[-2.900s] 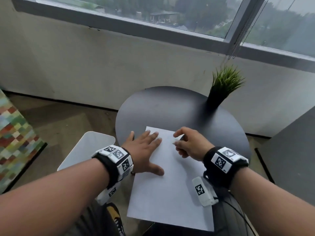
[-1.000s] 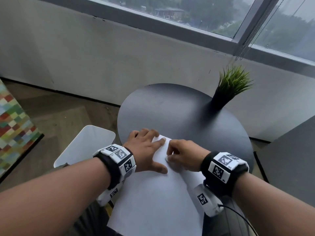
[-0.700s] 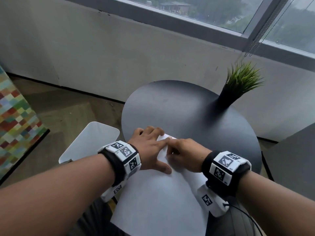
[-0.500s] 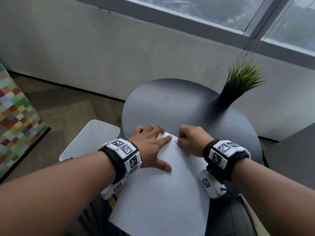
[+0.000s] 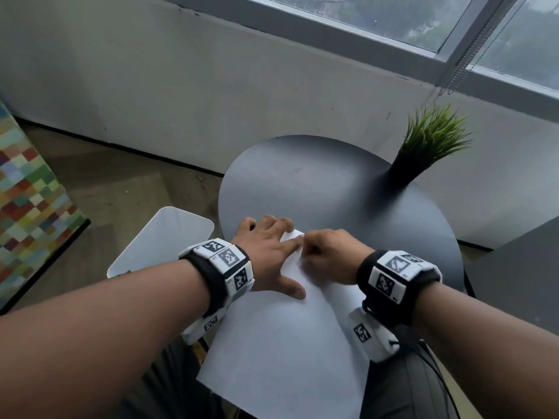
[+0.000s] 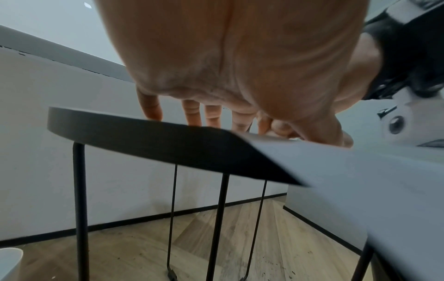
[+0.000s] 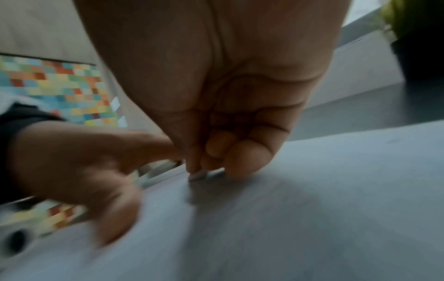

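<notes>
White paper sheet [image 5: 281, 343] lies on the round black table [image 5: 317, 182], near end overhanging, with the left hand [image 5: 266, 255] spread flat pinning it and the right hand [image 5: 329, 255] curled, pinching the far-corner fold; the first crease looks barely begun and most folding is left.

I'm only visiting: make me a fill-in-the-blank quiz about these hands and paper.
The white sheet of paper lies on a round ____ table.
The left hand lies ____ on it, fingers straight.
The right hand has ____ fingers on the paper's far corner.
The green grassy plant in a black pot stands on the table's ____ side.
Missing words: black, flat, curled, right.
</notes>
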A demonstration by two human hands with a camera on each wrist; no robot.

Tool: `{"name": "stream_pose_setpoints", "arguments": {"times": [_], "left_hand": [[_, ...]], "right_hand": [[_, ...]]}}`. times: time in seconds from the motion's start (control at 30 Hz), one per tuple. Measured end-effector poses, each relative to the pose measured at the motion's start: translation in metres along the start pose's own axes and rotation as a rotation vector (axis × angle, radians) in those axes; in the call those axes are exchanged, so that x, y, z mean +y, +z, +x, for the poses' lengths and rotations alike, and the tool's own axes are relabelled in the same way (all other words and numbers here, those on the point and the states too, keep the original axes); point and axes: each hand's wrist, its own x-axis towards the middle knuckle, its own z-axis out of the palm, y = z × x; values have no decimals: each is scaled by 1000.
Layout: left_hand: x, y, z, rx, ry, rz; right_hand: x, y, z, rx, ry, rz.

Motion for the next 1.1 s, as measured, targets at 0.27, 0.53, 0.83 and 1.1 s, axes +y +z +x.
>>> {"name": "stream_pose_setpoints", "arguments": {"times": [0.27, 0.53, 0.83, 1.1], "left_hand": [[1, -2, 0, -7, -3, 8], [5, -11, 3, -47, -9, 28], [9, -14, 5, -68, -24, 28], [12, -14, 5, -86, -44, 44]], "right_hand": [[-17, 6, -7, -11, -6, -17], [-11, 8, -12, 56, 99, 0], [-12, 10, -18, 63, 106, 7], [0, 2, -9, 127, 184, 8]]}}
